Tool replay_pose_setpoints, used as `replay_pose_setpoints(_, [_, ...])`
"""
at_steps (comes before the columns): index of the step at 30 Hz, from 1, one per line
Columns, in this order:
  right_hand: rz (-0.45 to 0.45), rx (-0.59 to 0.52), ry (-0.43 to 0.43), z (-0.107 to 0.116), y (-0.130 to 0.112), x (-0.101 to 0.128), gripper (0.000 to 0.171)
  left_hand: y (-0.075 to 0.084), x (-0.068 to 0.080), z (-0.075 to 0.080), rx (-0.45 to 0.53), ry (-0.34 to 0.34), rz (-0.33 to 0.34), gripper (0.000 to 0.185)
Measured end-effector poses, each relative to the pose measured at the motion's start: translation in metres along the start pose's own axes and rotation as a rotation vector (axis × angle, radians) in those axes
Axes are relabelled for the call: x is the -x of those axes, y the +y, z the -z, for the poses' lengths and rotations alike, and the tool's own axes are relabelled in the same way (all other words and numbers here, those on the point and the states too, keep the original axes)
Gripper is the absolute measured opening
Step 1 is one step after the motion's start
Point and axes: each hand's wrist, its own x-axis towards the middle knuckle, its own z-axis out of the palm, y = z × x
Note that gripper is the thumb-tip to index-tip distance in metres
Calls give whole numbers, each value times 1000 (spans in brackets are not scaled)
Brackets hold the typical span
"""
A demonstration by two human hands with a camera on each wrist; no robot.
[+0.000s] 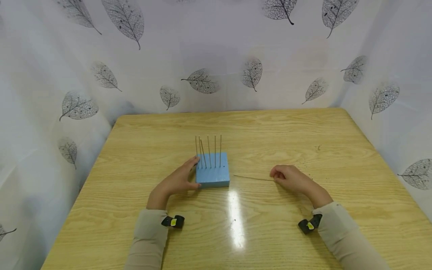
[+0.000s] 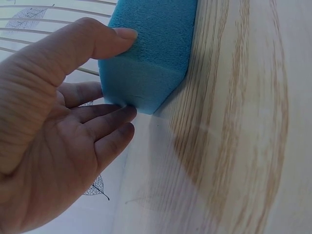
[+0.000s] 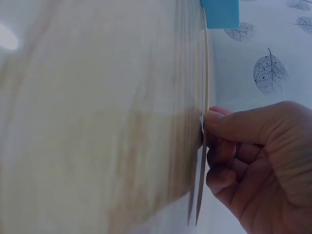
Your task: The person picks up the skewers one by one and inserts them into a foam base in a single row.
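Where the right wrist view crops its top edge, the blue foam block (image 3: 220,13) shows only a corner, and the thin stick (image 3: 205,97) blurs against the wooden table (image 3: 97,122). At centre frame in the head view, the left hand (image 1: 179,180) rests nearly flat against the block's left side, thumb on top, fingers straight. Right of centre, the right hand (image 1: 287,177) curls, pinching the stick flat on the table, apart from the block; six upright sticks (image 1: 208,152) stand in the foam.
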Motion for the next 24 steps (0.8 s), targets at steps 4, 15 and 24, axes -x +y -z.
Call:
replay_pose_setpoints(4, [-14, 21, 4, 2, -2, 2, 11, 0, -1, -1, -2, -2, 1, 90])
replay_pose_setpoints(15, [106, 61, 107, 11, -16, 2, 13, 1, 0, 0, 5, 2, 4, 90])
replay_pose_setpoints(24, [176, -33, 238, 11, -23, -3, 4, -1, -2, -2, 2, 11, 7, 90])
